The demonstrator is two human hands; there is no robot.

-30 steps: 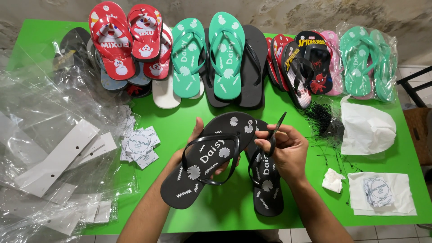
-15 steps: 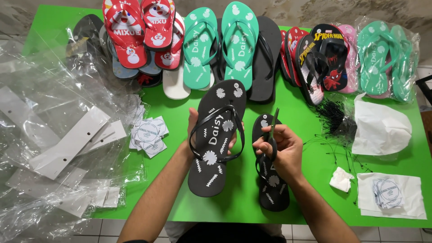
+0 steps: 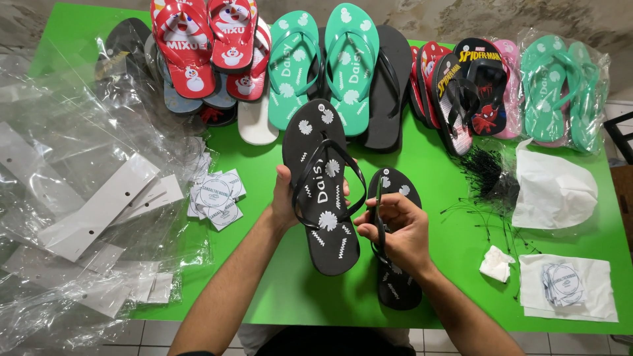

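Note:
My left hand (image 3: pixel 285 201) grips a black flip-flop (image 3: pixel 321 184) with white daisy prints by its left edge, holding it upright above the green table (image 3: pixel 290 290). My right hand (image 3: pixel 395 227) pinches a thin black plastic tie (image 3: pixel 378 201) next to the sandal's strap. Under that hand a second black flip-flop (image 3: pixel 395 283) of the same pattern lies flat on the table.
Rows of flip-flops line the far edge: red ones (image 3: pixel 198 46), teal ones (image 3: pixel 330 59), dark printed ones (image 3: pixel 465 89), bagged teal ones (image 3: pixel 560 86). Clear plastic bags (image 3: pixel 72 184) and white card strips (image 3: pixel 99 207) fill the left. Round labels (image 3: pixel 217 198), black ties (image 3: pixel 488 175) and a white bag (image 3: pixel 554 191) lie nearby.
My left hand has turned the daisy flip-flop from tilted to upright and raised it. My right hand has stayed over the second sandal with the tie.

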